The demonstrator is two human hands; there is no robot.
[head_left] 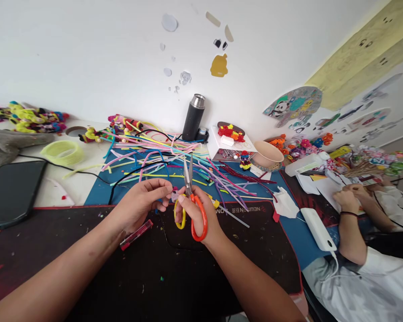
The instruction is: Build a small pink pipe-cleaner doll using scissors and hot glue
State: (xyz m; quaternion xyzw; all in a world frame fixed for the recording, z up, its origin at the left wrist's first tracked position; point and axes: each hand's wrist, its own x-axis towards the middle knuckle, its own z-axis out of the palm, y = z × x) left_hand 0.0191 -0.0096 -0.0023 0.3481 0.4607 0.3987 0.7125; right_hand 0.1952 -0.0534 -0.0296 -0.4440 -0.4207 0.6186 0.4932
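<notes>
A small craft workshop: beyond the black desk mat (147, 277), coloured pipe cleaners (154, 156) lie heaped on the bench (100, 190); right of the mat, another person (356, 268) sits near bunches of handmade flowers (379, 158).

Scissors (188, 188): orange and yellow handles; blades slightly apart, tips directed away. Piece (175, 195): small, pinkish, apparently fuzzy; located beside blades.

The blue surface (96, 195) carries fuzzy stems (154, 145) and a black mat (147, 286).
</notes>
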